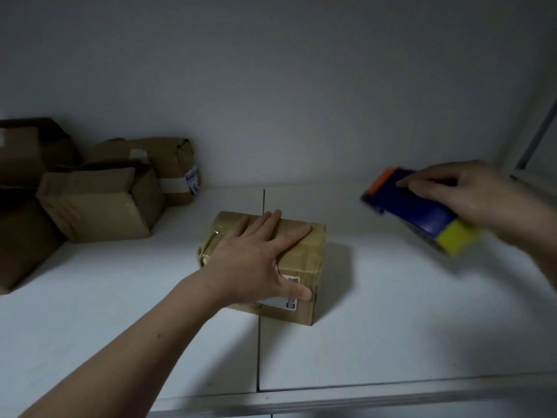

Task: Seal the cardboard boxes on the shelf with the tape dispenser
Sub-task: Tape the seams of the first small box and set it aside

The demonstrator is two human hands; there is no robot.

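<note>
A small cardboard box [304,254] wrapped in glossy tape sits in the middle of the white shelf [391,312], a white label on its near side. My left hand [256,257] lies flat on top of it, fingers spread, thumb down the near face. Off to the right and above the shelf, my right hand [479,194] grips a blue tape dispenser [419,209] with an orange front edge and a yellow-green roll. The dispenser is blurred and clear of the box.
Several brown cardboard boxes [96,200] are piled at the back left, some with loose flaps. A seam [259,342] runs front to back through the shelf under the small box. The shelf's metal front lip [361,399] is nearest me, and a side frame [536,140] rises at right.
</note>
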